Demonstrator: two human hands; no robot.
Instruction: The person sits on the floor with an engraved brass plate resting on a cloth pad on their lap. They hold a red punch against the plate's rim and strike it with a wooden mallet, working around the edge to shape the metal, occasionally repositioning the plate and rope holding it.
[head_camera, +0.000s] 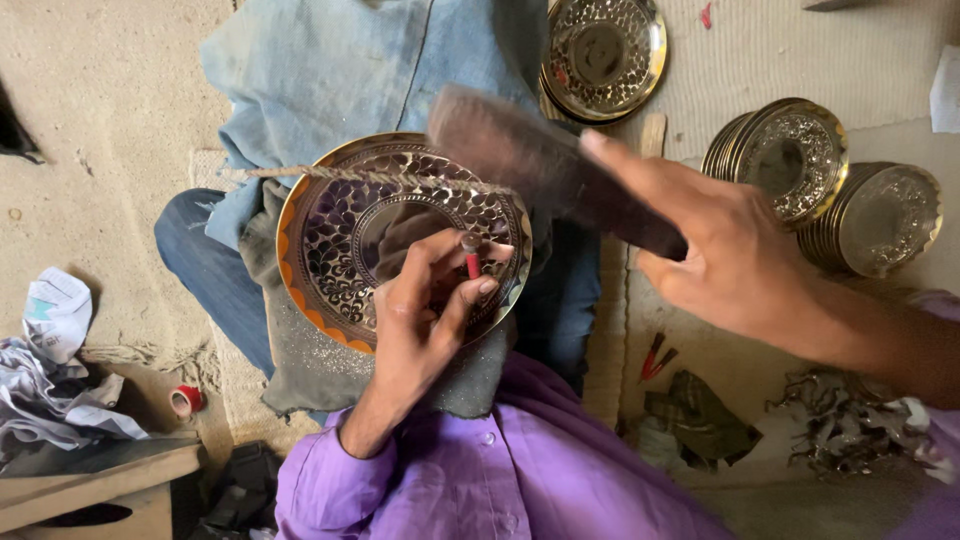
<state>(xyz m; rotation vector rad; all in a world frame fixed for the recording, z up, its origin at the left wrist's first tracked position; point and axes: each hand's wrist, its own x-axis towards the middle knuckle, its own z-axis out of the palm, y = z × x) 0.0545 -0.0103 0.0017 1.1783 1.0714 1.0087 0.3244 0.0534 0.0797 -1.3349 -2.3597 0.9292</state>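
Note:
A round engraved metal plate (340, 230) with a gold and orange rim lies on a grey cloth over my lap. My left hand (420, 320) rests on the plate and pinches a short red-tipped punch (471, 255) upright against its surface. My right hand (730, 255) is raised to the right of the plate and grips a dark flat wooden mallet (540, 165), blurred, with its head above the plate's upper right rim. A twisted cord (380, 178) crosses the plate's top.
A similar plate (603, 50) lies at the top. Two stacks of engraved plates (790, 150) (885, 215) stand at the right. Metal scraps (850, 425) and a dark rag (700, 420) lie at lower right. A wooden block (90, 480) and crumpled cloth (50, 370) are at left.

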